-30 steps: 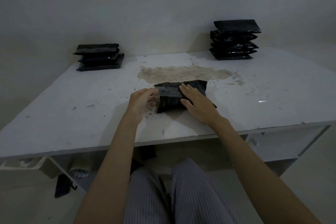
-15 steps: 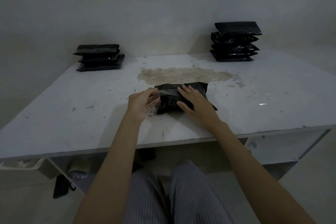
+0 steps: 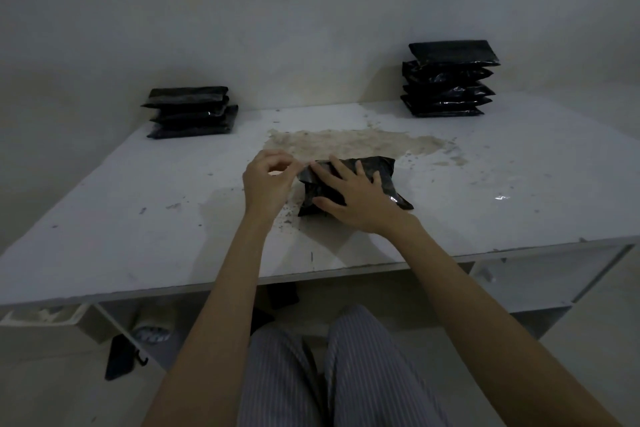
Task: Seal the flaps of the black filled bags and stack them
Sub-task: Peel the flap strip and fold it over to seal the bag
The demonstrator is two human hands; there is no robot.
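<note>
no writing readable. right hand (image 3: 353, 199) lies flat, fingers spread, on the glossy black filled plastic bag (image 3: 377, 177); left hand (image 3: 266, 180) pinches its flap edge, fingers curled.

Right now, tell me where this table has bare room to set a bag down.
Bare tabletop lies left of the left hand, in front of the left stack. More lies right of the bag under the right hand, in front of the right stack. The centre is crowded.

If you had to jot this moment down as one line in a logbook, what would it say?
stage: sealing flap | right hand: flat on black bag | left hand: fingers pinching at flap edge | stacks: left rear, right rear
</note>
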